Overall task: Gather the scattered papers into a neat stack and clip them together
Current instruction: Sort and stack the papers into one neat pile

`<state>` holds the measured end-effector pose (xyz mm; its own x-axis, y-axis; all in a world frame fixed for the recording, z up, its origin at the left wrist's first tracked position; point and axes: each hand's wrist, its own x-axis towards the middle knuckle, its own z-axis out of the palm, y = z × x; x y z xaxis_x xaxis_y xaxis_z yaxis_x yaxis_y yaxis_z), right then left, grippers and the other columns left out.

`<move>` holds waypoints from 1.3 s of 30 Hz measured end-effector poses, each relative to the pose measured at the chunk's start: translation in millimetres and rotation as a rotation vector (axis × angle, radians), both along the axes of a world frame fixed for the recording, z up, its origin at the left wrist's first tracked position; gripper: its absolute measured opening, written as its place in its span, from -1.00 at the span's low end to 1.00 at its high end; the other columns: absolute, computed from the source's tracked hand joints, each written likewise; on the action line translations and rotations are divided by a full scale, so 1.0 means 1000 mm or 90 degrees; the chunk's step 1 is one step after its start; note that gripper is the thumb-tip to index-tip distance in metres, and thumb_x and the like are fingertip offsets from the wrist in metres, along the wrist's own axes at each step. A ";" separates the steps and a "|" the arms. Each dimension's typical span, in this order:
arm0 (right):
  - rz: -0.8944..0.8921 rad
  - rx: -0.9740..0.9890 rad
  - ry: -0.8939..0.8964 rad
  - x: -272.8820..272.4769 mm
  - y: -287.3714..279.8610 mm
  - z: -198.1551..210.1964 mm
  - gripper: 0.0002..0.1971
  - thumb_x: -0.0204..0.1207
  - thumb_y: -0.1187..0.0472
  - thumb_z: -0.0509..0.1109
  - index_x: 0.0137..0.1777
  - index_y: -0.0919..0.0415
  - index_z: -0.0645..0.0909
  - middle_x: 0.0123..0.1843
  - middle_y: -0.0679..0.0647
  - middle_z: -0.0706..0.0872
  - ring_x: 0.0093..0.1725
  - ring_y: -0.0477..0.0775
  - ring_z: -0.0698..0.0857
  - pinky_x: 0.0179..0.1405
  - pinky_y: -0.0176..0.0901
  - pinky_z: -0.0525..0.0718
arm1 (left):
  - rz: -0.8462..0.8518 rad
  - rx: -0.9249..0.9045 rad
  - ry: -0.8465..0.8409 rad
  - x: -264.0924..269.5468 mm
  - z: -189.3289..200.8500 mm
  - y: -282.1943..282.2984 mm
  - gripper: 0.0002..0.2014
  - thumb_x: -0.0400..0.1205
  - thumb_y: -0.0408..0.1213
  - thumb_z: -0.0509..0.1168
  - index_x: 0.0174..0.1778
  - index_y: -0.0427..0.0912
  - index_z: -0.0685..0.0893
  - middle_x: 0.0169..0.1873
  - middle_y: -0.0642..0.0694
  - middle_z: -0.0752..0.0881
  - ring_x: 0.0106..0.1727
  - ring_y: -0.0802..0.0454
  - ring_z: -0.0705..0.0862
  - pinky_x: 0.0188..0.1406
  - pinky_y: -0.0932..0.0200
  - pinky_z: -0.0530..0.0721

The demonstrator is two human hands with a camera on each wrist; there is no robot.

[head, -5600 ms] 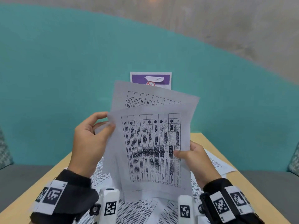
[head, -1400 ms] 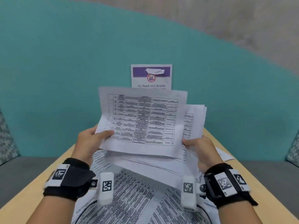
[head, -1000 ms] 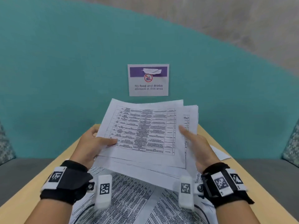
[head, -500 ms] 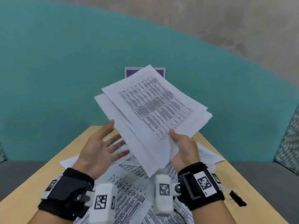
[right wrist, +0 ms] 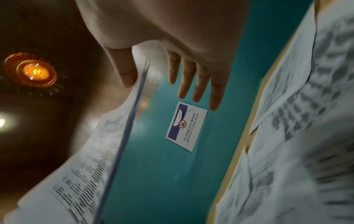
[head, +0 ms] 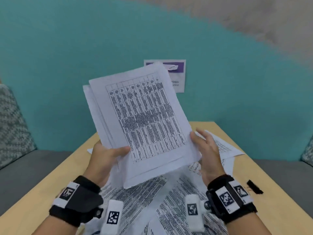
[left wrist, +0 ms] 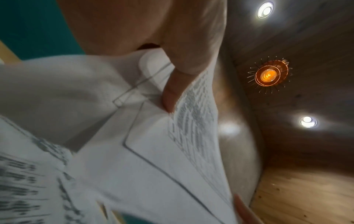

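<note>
Holding a sheaf of printed papers (head: 144,119) upright in the middle of the head view, the person pinches its lower left corner with the left hand (head: 105,156), thumb (left wrist: 170,91) curled over the front sheet and the other fingers hidden behind. The right hand (head: 205,150) stands at the sheaf's lower right edge with its fingers (right wrist: 191,78) straight and spread, gripping nothing, only the thumb meeting the paper's edge. More sheets (head: 152,206) lie scattered on the wooden table (head: 264,189) in the lower frame, and a small black object, probably the clip (head: 254,186), sits at lower right. The sheets look light, limp and apt to slide on one another; their edges are fanned. A hold along both long edges would likely suit squaring them best.
</note>
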<state>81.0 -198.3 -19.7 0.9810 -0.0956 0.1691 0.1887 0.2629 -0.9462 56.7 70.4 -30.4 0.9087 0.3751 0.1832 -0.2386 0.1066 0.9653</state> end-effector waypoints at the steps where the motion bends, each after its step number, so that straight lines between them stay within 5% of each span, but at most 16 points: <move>1: 0.040 -0.040 -0.004 -0.007 -0.001 0.002 -0.63 0.44 -0.13 0.51 0.25 -0.24 0.61 0.25 -0.23 0.76 0.19 -0.28 0.70 0.24 -0.15 0.59 | -0.016 0.021 0.006 -0.004 -0.004 0.001 -0.54 0.47 -0.64 0.56 0.28 -0.30 0.76 0.06 -0.17 0.93 0.09 -0.15 0.91 0.15 -0.11 0.80; 3: 0.127 -0.103 0.017 -0.016 -0.002 0.002 -0.80 0.54 -0.04 0.46 0.09 -0.32 0.55 0.07 -0.44 0.72 0.01 -0.48 0.67 0.04 -0.34 0.52 | -0.039 0.073 0.017 -0.012 -0.013 0.000 -0.58 0.46 -0.63 0.57 0.21 -0.25 0.78 0.01 -0.12 0.94 0.07 -0.14 0.91 0.06 -0.05 0.80; 6: 0.134 -0.205 0.037 -0.015 0.000 -0.002 -0.74 0.53 0.19 0.54 0.19 -0.01 0.67 0.07 -0.14 0.85 0.15 -0.04 0.79 0.12 -0.12 0.66 | -0.058 0.109 0.020 -0.015 -0.020 -0.005 -0.60 0.46 -0.61 0.58 0.17 -0.20 0.78 0.02 -0.08 0.94 0.08 -0.10 0.90 0.06 -0.04 0.80; 8: 0.079 -0.250 0.020 -0.014 0.004 -0.006 -0.83 0.52 0.28 0.55 0.09 0.14 0.73 -0.03 0.00 0.88 0.05 0.09 0.84 0.07 -0.03 0.75 | -0.045 0.098 0.018 -0.015 -0.020 -0.007 -0.60 0.49 -0.60 0.57 0.21 -0.21 0.77 0.05 -0.07 0.93 0.10 -0.09 0.90 0.14 -0.12 0.81; 11: 0.024 -0.274 -0.034 -0.014 0.010 -0.009 -0.91 0.53 0.28 0.54 -0.08 0.08 0.74 -0.15 -0.01 0.85 -0.12 0.03 0.82 -0.13 -0.11 0.73 | -0.022 0.091 0.000 -0.015 -0.018 -0.005 -0.65 0.56 -0.55 0.54 0.23 -0.18 0.78 0.07 -0.02 0.93 0.10 -0.06 0.91 0.15 -0.10 0.82; 21: 0.015 -0.228 -0.072 -0.013 0.022 -0.016 -0.73 0.61 0.34 0.40 0.10 -0.11 0.67 0.08 -0.07 0.82 0.10 0.03 0.79 0.17 0.04 0.73 | 0.007 0.090 -0.029 -0.018 -0.021 0.001 -0.66 0.64 -0.45 0.50 0.31 -0.10 0.75 0.10 0.04 0.92 0.10 0.05 0.90 0.06 0.07 0.83; 27: 0.007 -0.199 -0.097 -0.013 0.021 -0.013 -0.71 0.67 0.33 0.35 0.05 -0.17 0.66 0.02 -0.17 0.81 -0.01 -0.16 0.77 -0.17 -0.36 0.65 | 0.014 0.097 -0.050 -0.021 -0.017 0.002 -0.68 0.62 -0.43 0.53 0.27 -0.09 0.78 0.08 0.08 0.93 0.08 0.07 0.90 -0.02 0.16 0.81; 31: 0.059 -0.232 -0.044 -0.010 0.019 -0.020 -0.69 0.56 0.40 0.45 0.11 -0.06 0.67 -0.05 -0.10 0.82 -0.08 -0.02 0.78 -0.13 -0.20 0.66 | 0.008 0.118 -0.040 -0.024 -0.015 0.006 -0.73 0.62 -0.49 0.50 0.16 -0.08 0.82 0.00 0.08 0.94 0.00 0.09 0.91 -0.07 0.17 0.82; 36: 0.028 -0.168 -0.024 -0.007 0.014 -0.017 -0.59 0.42 0.48 0.56 0.19 0.11 0.64 -0.21 0.05 0.87 -0.25 0.03 0.85 -0.29 -0.13 0.71 | 0.060 -0.077 -0.071 -0.023 -0.008 0.021 -0.68 0.61 -0.56 0.46 0.27 -0.27 0.79 0.21 -0.19 0.89 0.20 -0.10 0.88 0.30 -0.03 0.80; 39: 0.079 0.010 0.023 -0.006 0.015 -0.019 -0.46 0.39 0.43 0.58 0.36 0.14 0.58 -0.04 0.17 0.88 -0.17 0.06 0.84 -0.22 -0.07 0.77 | 0.052 -0.194 -0.050 -0.024 -0.008 0.026 -0.53 0.58 -0.46 0.49 0.44 -0.33 0.71 0.24 -0.19 0.88 0.24 -0.12 0.86 0.41 -0.09 0.74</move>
